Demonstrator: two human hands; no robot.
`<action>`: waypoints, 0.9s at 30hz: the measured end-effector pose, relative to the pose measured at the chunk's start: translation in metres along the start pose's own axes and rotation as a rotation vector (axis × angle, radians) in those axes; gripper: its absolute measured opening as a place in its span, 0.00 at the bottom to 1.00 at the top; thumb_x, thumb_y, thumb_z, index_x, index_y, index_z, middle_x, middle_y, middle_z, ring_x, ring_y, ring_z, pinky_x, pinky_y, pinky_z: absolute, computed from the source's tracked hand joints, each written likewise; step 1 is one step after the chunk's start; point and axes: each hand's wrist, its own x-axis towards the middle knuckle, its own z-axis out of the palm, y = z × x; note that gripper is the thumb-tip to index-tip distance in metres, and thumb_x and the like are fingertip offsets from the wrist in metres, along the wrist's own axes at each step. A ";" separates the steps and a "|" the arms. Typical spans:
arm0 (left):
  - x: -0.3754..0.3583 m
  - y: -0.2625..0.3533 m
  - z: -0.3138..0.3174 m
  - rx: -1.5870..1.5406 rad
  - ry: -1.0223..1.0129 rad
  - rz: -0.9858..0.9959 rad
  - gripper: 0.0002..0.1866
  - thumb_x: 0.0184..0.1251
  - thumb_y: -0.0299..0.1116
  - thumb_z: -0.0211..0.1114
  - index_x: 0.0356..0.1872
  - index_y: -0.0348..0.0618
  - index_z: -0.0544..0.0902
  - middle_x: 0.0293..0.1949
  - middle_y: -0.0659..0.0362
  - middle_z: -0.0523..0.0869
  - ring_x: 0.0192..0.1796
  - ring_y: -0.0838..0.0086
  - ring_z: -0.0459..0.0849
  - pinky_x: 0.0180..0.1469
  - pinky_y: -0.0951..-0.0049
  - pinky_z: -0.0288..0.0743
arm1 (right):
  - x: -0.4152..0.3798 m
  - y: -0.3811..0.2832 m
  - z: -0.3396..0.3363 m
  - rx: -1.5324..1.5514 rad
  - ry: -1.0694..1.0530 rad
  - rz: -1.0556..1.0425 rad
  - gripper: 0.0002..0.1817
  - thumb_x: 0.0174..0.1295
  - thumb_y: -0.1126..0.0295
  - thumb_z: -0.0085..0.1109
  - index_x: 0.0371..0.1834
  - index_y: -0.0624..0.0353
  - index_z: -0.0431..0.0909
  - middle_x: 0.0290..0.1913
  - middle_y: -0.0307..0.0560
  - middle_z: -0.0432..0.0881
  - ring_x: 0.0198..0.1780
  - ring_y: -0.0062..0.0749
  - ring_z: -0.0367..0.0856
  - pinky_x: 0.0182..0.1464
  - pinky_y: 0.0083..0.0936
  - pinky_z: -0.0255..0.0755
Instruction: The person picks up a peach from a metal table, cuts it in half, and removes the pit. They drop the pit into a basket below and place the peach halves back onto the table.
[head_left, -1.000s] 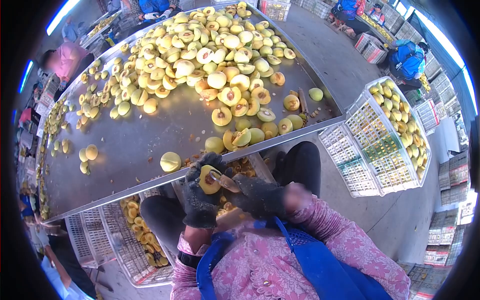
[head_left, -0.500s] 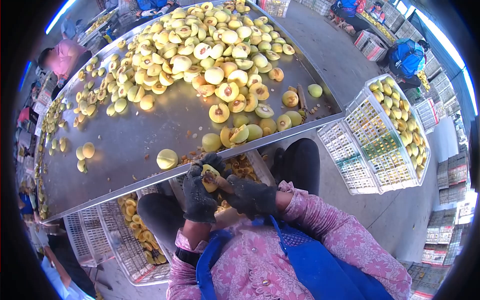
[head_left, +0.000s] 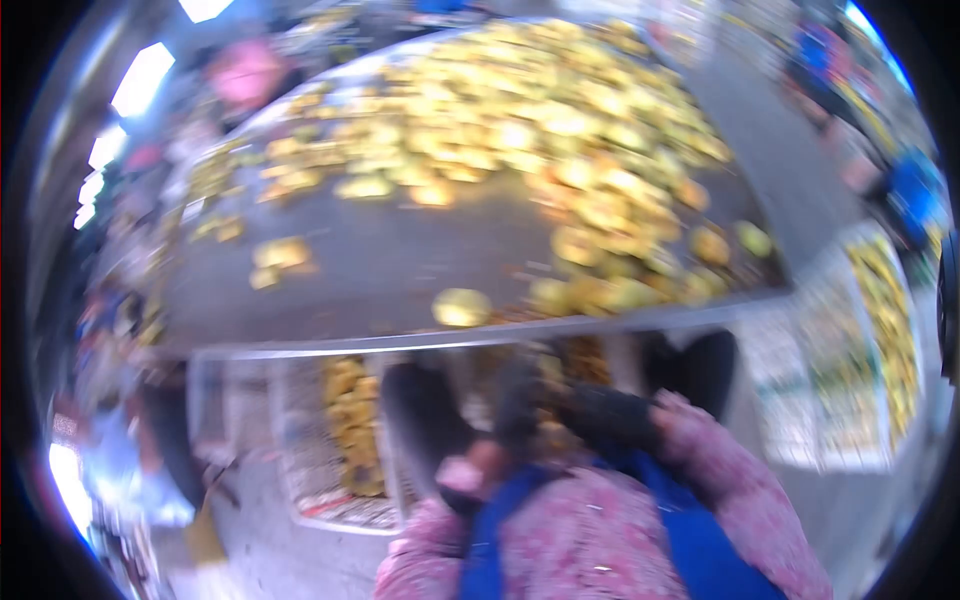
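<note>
Motion blur softens the entire view. A metal table (head_left: pixel 370 240) carries a heap of yellow fruit (head_left: pixel 520 125), densest toward the far side. A single fruit (head_left: pixel 461 307) lies near the front edge (head_left: pixel 400 343). The left hand (head_left: pixel 517 412) and right hand (head_left: pixel 612 415), both dark-gloved, are close together below that edge, between the knees (head_left: pixel 425 405); their grip is indistinct. A fruit-filled white crate (head_left: pixel 785 400) stands at right, a second crate (head_left: pixel 305 440) at lower left.

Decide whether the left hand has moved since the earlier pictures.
Yes: though blurred, the left hand now appears lower, clear of the table's near edge, which it overlapped before.
</note>
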 end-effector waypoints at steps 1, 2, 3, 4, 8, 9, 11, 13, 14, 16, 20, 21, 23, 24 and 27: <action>0.007 -0.001 0.021 -0.107 0.190 0.001 0.15 0.57 0.27 0.50 0.45 0.36 0.76 0.44 0.53 0.77 0.48 0.67 0.77 0.52 0.64 0.71 | 0.003 -0.005 -0.007 0.193 -0.094 0.153 0.21 0.67 0.56 0.46 0.57 0.57 0.69 0.30 0.39 0.75 0.27 0.24 0.75 0.29 0.26 0.70; 0.034 0.034 -0.005 0.040 0.135 0.109 0.12 0.60 0.28 0.53 0.42 0.37 0.79 0.41 0.56 0.80 0.44 0.71 0.79 0.46 0.69 0.74 | 0.003 -0.009 -0.012 0.335 -0.161 0.296 0.21 0.66 0.56 0.47 0.56 0.57 0.70 0.30 0.39 0.75 0.27 0.24 0.75 0.29 0.25 0.70; 0.063 0.070 -0.031 0.180 0.094 0.226 0.09 0.63 0.30 0.56 0.39 0.37 0.81 0.39 0.59 0.83 0.41 0.75 0.81 0.40 0.74 0.77 | 0.003 -0.012 -0.016 0.408 -0.205 0.388 0.20 0.66 0.57 0.47 0.56 0.57 0.70 0.30 0.39 0.76 0.27 0.23 0.75 0.29 0.25 0.70; 0.068 0.086 -0.031 -0.301 0.140 -0.303 0.11 0.63 0.30 0.57 0.42 0.36 0.81 0.39 0.58 0.83 0.41 0.74 0.81 0.41 0.73 0.78 | 0.004 -0.015 -0.018 0.438 -0.236 0.437 0.20 0.66 0.58 0.48 0.55 0.57 0.70 0.30 0.39 0.76 0.27 0.23 0.75 0.29 0.24 0.70; 0.061 0.104 -0.027 -0.988 0.229 -0.831 0.14 0.66 0.33 0.57 0.47 0.35 0.80 0.41 0.58 0.83 0.41 0.73 0.81 0.44 0.72 0.78 | 0.006 -0.023 -0.020 0.463 -0.336 0.524 0.18 0.65 0.60 0.50 0.53 0.57 0.72 0.29 0.37 0.76 0.27 0.21 0.74 0.28 0.22 0.69; 0.060 0.103 -0.032 -1.011 0.177 -0.796 0.14 0.66 0.32 0.55 0.48 0.36 0.80 0.43 0.58 0.83 0.44 0.72 0.80 0.47 0.72 0.76 | 0.005 -0.024 -0.019 0.471 -0.352 0.542 0.17 0.64 0.60 0.51 0.52 0.57 0.72 0.29 0.37 0.76 0.26 0.20 0.74 0.28 0.21 0.69; 0.060 0.101 -0.035 -1.063 0.126 -0.737 0.15 0.66 0.33 0.55 0.49 0.36 0.79 0.44 0.57 0.82 0.46 0.72 0.80 0.50 0.71 0.75 | 0.001 -0.026 -0.018 0.498 -0.355 0.565 0.16 0.64 0.62 0.52 0.51 0.57 0.73 0.29 0.36 0.76 0.26 0.19 0.74 0.28 0.20 0.69; 0.063 0.102 -0.041 -1.121 0.064 -0.692 0.16 0.66 0.34 0.54 0.50 0.36 0.78 0.45 0.57 0.82 0.48 0.72 0.79 0.52 0.70 0.74 | -0.004 -0.024 -0.013 0.549 -0.339 0.581 0.15 0.63 0.63 0.53 0.50 0.57 0.74 0.28 0.36 0.76 0.26 0.18 0.74 0.28 0.19 0.69; 0.069 0.098 -0.050 -0.761 0.006 -0.425 0.17 0.64 0.33 0.56 0.51 0.36 0.77 0.46 0.54 0.81 0.50 0.68 0.78 0.54 0.67 0.72 | -0.007 -0.024 -0.013 0.592 -0.332 0.579 0.15 0.63 0.63 0.54 0.50 0.57 0.74 0.28 0.35 0.76 0.26 0.17 0.74 0.27 0.18 0.69; 0.072 0.109 -0.065 -0.658 0.122 -0.391 0.18 0.65 0.37 0.55 0.51 0.36 0.77 0.46 0.53 0.81 0.49 0.67 0.79 0.51 0.68 0.74 | -0.011 -0.024 -0.010 0.813 -0.356 0.566 0.14 0.63 0.64 0.55 0.49 0.57 0.75 0.28 0.35 0.76 0.26 0.16 0.74 0.27 0.17 0.68; 0.087 0.108 -0.145 -0.662 0.607 -0.510 0.21 0.67 0.43 0.54 0.50 0.35 0.76 0.47 0.52 0.81 0.49 0.66 0.79 0.49 0.66 0.77 | 0.001 -0.010 -0.007 0.407 -0.316 0.623 0.18 0.61 0.62 0.54 0.52 0.57 0.74 0.23 0.40 0.76 0.20 0.23 0.73 0.23 0.25 0.68; 0.076 0.079 -0.171 -0.421 0.628 -0.359 0.21 0.67 0.42 0.54 0.51 0.36 0.76 0.48 0.53 0.81 0.51 0.65 0.78 0.51 0.64 0.75 | -0.011 0.021 0.007 0.222 -0.316 0.516 0.18 0.60 0.61 0.55 0.50 0.57 0.75 0.24 0.43 0.77 0.21 0.25 0.75 0.24 0.26 0.69; 0.059 0.041 -0.243 -0.495 0.593 -0.385 0.21 0.65 0.40 0.55 0.53 0.37 0.76 0.51 0.53 0.80 0.52 0.64 0.78 0.54 0.62 0.72 | -0.026 0.056 0.023 0.041 -0.296 0.447 0.17 0.60 0.59 0.55 0.47 0.58 0.76 0.24 0.46 0.77 0.23 0.27 0.76 0.25 0.28 0.70; 0.056 0.044 -0.261 -0.186 0.562 -0.481 0.20 0.65 0.39 0.55 0.53 0.37 0.77 0.52 0.54 0.80 0.52 0.67 0.78 0.55 0.66 0.71 | -0.028 0.061 0.029 0.110 -0.321 0.391 0.18 0.59 0.58 0.55 0.44 0.59 0.77 0.24 0.48 0.78 0.24 0.28 0.77 0.26 0.29 0.70; 0.084 0.053 -0.258 0.347 0.396 -0.575 0.18 0.62 0.31 0.56 0.51 0.33 0.77 0.45 0.55 0.82 0.44 0.74 0.78 0.50 0.73 0.72 | -0.032 0.093 0.063 0.013 -0.287 0.211 0.18 0.58 0.56 0.54 0.39 0.61 0.79 0.26 0.51 0.80 0.26 0.30 0.78 0.29 0.30 0.71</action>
